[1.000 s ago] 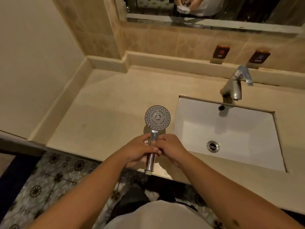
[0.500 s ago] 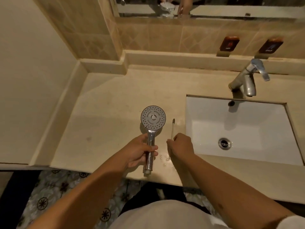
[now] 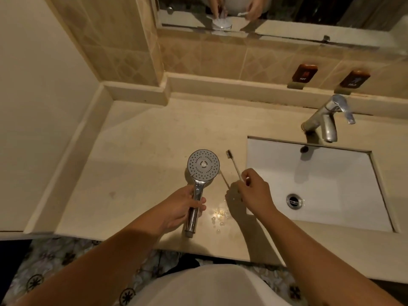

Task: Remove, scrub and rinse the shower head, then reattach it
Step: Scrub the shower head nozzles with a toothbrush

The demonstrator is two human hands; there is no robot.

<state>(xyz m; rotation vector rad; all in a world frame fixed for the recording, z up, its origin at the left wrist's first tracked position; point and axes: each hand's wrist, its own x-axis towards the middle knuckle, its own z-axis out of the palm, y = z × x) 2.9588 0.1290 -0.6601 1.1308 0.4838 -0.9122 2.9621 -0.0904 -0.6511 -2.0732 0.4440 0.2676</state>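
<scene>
A chrome shower head (image 3: 203, 165) with a round grey spray face points up over the beige counter (image 3: 141, 164). My left hand (image 3: 184, 205) is closed round its chrome handle, which sticks out below my fist. My right hand (image 3: 254, 189) pinches the end of a thin pale toothbrush (image 3: 233, 164), lifted just above the counter. Its dark bristles point away from me, a little to the right of the spray face. The brush and the shower head are apart.
A white rectangular sink (image 3: 315, 184) with a metal drain (image 3: 294, 200) lies to the right, under a chrome faucet (image 3: 326, 120). Water drops (image 3: 217, 215) sit on the counter between my hands. Two brown hot and cold signs (image 3: 304, 74) hang on the tiled wall below a mirror (image 3: 265, 12).
My right hand left the shower head handle, took the toothbrush from the counter and raised it. My left hand keeps the shower head in place.
</scene>
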